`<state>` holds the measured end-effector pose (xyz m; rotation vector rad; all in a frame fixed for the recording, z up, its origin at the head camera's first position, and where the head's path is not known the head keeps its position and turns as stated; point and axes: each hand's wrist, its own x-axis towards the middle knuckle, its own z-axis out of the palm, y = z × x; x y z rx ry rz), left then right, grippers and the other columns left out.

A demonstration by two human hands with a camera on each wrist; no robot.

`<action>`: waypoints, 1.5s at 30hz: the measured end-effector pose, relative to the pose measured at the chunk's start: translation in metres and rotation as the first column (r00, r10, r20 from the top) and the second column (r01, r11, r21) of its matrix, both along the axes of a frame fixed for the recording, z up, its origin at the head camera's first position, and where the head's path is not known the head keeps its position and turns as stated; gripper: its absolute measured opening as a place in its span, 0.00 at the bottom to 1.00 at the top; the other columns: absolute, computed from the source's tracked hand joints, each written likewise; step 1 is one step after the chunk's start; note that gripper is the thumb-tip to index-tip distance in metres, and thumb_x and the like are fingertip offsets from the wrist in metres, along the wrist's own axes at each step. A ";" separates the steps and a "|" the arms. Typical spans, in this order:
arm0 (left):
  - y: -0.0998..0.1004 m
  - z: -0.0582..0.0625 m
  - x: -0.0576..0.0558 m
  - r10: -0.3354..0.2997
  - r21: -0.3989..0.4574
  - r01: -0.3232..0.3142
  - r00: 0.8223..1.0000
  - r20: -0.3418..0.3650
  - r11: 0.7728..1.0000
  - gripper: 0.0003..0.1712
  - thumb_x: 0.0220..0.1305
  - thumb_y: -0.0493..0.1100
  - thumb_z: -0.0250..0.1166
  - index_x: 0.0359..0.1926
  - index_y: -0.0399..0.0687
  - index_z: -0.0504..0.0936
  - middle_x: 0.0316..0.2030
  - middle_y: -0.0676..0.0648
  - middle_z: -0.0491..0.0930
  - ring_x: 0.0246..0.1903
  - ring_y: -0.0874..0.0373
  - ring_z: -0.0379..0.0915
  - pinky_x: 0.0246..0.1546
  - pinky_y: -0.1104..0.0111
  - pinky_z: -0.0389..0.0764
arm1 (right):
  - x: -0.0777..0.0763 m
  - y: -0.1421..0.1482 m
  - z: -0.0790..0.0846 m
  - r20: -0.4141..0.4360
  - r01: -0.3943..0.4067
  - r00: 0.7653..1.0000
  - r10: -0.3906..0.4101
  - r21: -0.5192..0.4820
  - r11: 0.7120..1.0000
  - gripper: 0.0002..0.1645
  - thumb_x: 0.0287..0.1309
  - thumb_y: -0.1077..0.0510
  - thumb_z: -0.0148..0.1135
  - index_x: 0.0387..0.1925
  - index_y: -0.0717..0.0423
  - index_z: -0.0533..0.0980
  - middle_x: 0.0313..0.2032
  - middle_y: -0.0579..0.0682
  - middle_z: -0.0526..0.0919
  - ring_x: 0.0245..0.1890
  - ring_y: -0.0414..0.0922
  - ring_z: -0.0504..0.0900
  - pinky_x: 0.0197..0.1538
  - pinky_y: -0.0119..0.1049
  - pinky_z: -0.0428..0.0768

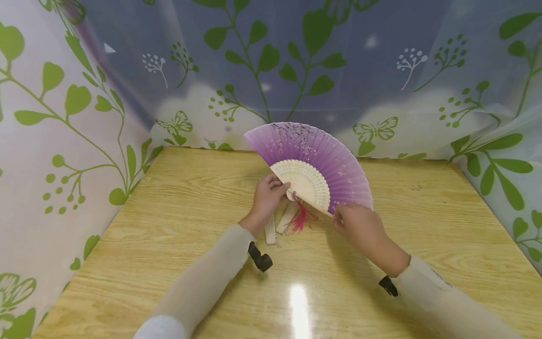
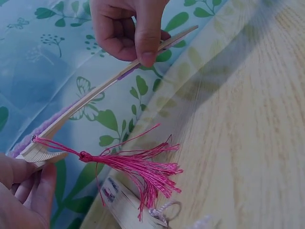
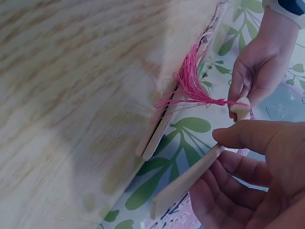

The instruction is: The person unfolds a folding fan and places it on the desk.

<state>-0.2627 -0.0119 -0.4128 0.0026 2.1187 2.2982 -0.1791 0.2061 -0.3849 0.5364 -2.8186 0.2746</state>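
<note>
A purple folding fan (image 1: 311, 141), spread wide with pale ribs and a blossom print, is held above the table between both hands. My left hand (image 1: 266, 201) pinches its pivot end, where a pink tassel (image 2: 138, 167) hangs. At the fan's right edge, my right hand (image 1: 360, 230) grips the outer guard rib (image 3: 183, 183) between thumb and fingers. Below the tassel, two pale wooden pieces (image 1: 271, 230), which look like folded fans, lie on the table. The left hand and the tassel partly cover them in the head view.
The wooden table (image 1: 211, 282) has a bright light reflection near its front. Leaf-printed curtains (image 1: 258, 61) stand along its back and sides. Each wrist wears a strap with a black mount (image 1: 260, 258).
</note>
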 end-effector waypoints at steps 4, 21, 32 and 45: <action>0.005 0.001 -0.004 -0.010 -0.020 0.010 1.000 0.003 1.000 0.15 0.65 0.32 0.63 0.51 0.30 0.74 0.38 0.42 0.79 0.30 0.60 0.76 0.40 0.62 0.84 | 0.002 -0.001 0.000 0.010 -0.016 1.000 0.016 0.006 1.000 0.12 0.51 0.63 0.66 0.19 0.53 0.72 0.16 0.44 0.71 0.17 0.41 0.67 0.21 0.37 0.73; 0.039 0.004 -0.020 -0.153 -0.056 0.157 0.986 0.068 0.986 0.14 0.64 0.30 0.63 0.50 0.30 0.77 0.39 0.37 0.83 0.23 0.62 0.73 0.33 0.63 0.81 | 0.011 0.015 -0.002 0.127 -0.068 0.989 0.070 -0.022 0.997 0.19 0.47 0.69 0.63 0.19 0.51 0.61 0.16 0.44 0.62 0.19 0.43 0.63 0.21 0.36 0.64; 0.079 0.001 -0.025 -0.182 -0.056 0.187 0.980 0.082 0.981 0.12 0.61 0.27 0.63 0.46 0.28 0.78 0.38 0.35 0.83 0.28 0.53 0.81 0.31 0.66 0.85 | 0.014 0.042 -0.002 0.222 -0.068 0.972 0.081 -0.069 0.995 0.22 0.47 0.67 0.69 0.19 0.51 0.62 0.18 0.42 0.58 0.20 0.40 0.61 0.24 0.33 0.61; 0.124 -0.004 -0.029 -0.272 -0.104 0.289 0.950 0.152 0.952 0.18 0.62 0.29 0.64 0.54 0.29 0.77 0.41 0.37 0.84 0.30 0.55 0.79 0.34 0.66 0.83 | 0.021 0.075 -0.005 0.291 -0.007 0.957 0.019 -0.045 0.999 0.19 0.47 0.66 0.70 0.19 0.53 0.66 0.18 0.43 0.65 0.21 0.41 0.64 0.25 0.34 0.66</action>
